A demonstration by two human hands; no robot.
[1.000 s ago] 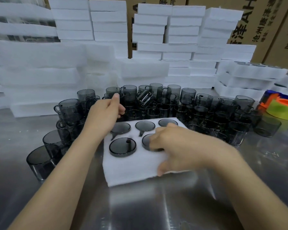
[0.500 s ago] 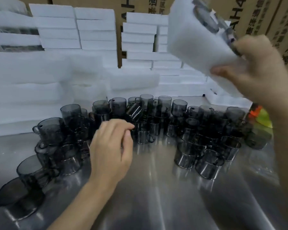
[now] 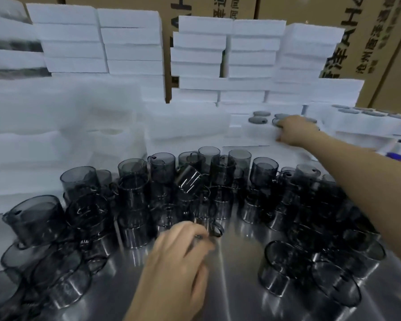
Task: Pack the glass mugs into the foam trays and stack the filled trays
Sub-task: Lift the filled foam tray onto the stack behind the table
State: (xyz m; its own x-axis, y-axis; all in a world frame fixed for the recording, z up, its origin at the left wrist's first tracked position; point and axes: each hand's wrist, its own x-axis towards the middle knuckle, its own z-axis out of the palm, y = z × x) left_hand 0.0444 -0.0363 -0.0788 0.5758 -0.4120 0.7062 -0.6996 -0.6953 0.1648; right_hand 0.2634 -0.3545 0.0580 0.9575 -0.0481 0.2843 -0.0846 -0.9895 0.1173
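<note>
Mugs (image 3: 160, 167) of dark glass stand crowded on the steel table (image 3: 236, 286), in a wide band between the two hands and out to both sides of them. Left hand (image 3: 178, 258) is low and near the camera, at the front edge of this crowd. Its fingers are curled and their tips reach a mug (image 3: 206, 224) just ahead. The hand is blurred, so I cannot tell if it holds that mug or only touches it.

Right hand (image 3: 294, 132) is stretched far forward, beyond the mugs, and grips a foam tray (image 3: 257, 135): fingers lie over the top, thumb presses the front side. This tray is filled; round grey discs of mugs show in its holes to the left of the fingers. It lies on other white foam. Just to the right of this hand a second tray (image 3: 368, 121) with mugs sits on a low pile. Behind both hands rise stacks (image 3: 202, 42) of foam, and behind them brown boxes (image 3: 380, 42).
</note>
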